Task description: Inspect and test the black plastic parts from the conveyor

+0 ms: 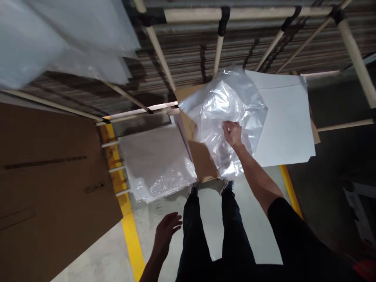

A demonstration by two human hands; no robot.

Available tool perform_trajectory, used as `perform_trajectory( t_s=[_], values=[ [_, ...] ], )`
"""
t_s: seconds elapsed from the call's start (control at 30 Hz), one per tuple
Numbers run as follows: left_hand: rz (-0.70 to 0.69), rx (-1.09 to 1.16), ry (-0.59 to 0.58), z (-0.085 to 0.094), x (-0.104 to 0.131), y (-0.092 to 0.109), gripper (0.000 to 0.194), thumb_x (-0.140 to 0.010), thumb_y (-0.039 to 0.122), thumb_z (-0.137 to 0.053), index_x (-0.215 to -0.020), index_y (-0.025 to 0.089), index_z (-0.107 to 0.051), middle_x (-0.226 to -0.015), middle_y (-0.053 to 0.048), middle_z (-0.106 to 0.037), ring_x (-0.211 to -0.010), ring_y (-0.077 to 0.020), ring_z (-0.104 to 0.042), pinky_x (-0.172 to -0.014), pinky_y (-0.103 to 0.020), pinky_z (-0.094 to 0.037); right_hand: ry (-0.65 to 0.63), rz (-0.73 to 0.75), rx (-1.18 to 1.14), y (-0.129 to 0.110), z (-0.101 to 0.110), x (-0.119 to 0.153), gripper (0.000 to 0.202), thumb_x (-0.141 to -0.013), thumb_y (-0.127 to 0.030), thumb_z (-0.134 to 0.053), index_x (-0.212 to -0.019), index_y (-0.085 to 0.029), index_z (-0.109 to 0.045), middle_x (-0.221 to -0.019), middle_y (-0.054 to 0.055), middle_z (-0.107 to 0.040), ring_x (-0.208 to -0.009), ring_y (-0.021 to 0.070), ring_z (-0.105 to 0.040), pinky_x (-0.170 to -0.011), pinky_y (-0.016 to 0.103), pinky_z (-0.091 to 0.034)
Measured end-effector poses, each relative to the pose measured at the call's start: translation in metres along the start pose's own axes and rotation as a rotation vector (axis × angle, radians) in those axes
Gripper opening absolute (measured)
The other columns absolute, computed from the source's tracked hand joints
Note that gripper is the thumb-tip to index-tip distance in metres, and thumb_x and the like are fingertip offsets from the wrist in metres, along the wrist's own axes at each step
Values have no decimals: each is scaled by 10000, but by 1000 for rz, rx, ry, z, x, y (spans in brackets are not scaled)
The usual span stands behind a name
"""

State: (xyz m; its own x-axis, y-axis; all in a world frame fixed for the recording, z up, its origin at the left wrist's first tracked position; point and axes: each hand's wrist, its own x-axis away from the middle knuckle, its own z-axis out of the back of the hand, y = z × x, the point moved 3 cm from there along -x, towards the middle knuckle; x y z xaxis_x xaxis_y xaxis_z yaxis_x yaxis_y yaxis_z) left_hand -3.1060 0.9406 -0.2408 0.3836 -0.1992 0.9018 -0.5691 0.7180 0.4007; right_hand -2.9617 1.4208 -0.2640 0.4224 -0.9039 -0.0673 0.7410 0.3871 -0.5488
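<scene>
A clear plastic bag or liner (226,98) is spread over an open cardboard box (202,160) in the middle of the view. My right hand (233,132) pinches the plastic near its centre, fingers pressed together. Low on the left, my left hand (168,230) hangs beside my legs with its fingers apart, touching nothing. White sheets or flaps (286,117) lie to the right of the plastic. To the left of the box is a stack of flat white sheets covered in clear plastic (158,160).
Beyond the box stands a pipe frame (190,15) before stacked flat cardboard (182,51). A large brown carton (53,176) fills the left side. Plastic sheets (88,35) hang at the upper left. Yellow lines (133,239) mark the floor.
</scene>
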Motion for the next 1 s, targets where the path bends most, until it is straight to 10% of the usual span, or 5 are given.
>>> perform_trajectory(
  t_s=[0.13, 0.37, 0.5, 0.73, 1.0],
  values=[
    [-127, 0, -112, -88, 24, 63, 619, -582, 541, -916, -1009, 137, -721, -936, -100, -774, -806, -239, -723, -797, -377, -599, 162, 15, -311, 13, 77, -27, 480, -1046, -578, -509, -997, -223, -829, -1172, 92, -800, -1112, 251, -680, -1072, 456, -470],
    [-699, -138, -392, -313, 79, 269, 771, -743, 614, -841, -1355, 192, -634, -1497, -176, -593, -1276, -326, -627, -1045, -439, -507, 289, -74, -551, 15, 201, -35, 490, -970, -642, -604, -982, -213, -840, -1124, 94, -802, -1109, 271, -681, -905, 423, -545],
    [-880, -268, -540, -402, 138, 342, 1014, -533, 411, -1008, -1429, 198, -585, -1521, -194, -550, -1327, -372, -565, -1062, -488, -497, 312, -109, -703, 17, 265, -27, 477, -988, -598, -594, -965, -181, -825, -972, 67, -798, -901, 215, -700, -769, 347, -549],
    [-849, -100, -639, -423, 253, 390, 663, -718, 690, -823, -1092, 152, -718, -1114, -111, -726, -1074, -284, -689, -908, -422, -562, 374, 188, -476, -4, 373, 7, 384, -1030, -517, -598, -886, -235, -815, -970, 71, -795, -930, 231, -693, -927, 410, -552],
    [-1011, -349, -388, -391, 361, 458, 231, -749, 236, -832, -637, 88, -696, -584, -51, -646, -543, -119, -578, -573, -241, -443, 226, 389, -338, -74, 401, 22, 290, -1069, -317, -544, -1175, -199, -787, -1145, 106, -801, -1027, 266, -689, -1003, 429, -526]
  ],
)
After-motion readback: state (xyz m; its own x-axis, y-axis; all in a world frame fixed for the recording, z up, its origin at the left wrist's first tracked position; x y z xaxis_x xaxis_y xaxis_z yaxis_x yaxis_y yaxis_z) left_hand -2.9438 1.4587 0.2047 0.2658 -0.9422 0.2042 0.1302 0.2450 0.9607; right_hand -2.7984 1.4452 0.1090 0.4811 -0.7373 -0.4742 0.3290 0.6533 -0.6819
